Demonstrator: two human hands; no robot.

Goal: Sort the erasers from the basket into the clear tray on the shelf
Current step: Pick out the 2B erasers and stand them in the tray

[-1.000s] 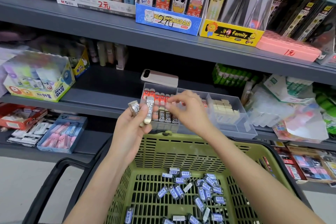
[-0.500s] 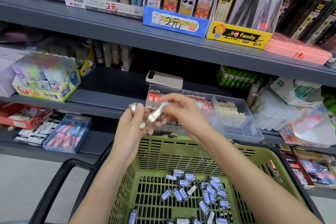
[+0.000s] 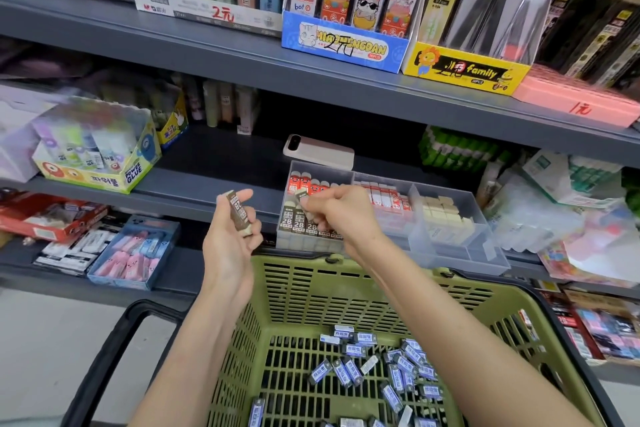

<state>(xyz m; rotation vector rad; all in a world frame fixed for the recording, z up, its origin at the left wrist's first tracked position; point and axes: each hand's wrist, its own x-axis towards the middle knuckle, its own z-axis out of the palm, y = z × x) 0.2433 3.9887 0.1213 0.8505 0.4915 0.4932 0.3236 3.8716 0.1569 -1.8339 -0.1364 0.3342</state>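
My left grip [image 3: 230,243] curls round a brown-sleeved 2B eraser [image 3: 239,213], held upright just left of the clear plastic compartment tray [image 3: 485,253] on the grey metal shelf [image 3: 194,189]. My right grip [image 3: 341,215] pinches a second brown-sleeved eraser [image 3: 300,196] over the tray's left compartment. Blue-sleeved erasers [image 3: 381,367] litter the green plastic basket [image 3: 346,284] below.

Grey shelf [image 3: 194,194], clear tray [image 3: 491,256] at its front edge, phone [image 3: 318,154] just behind; glue box [image 3: 97,163] left
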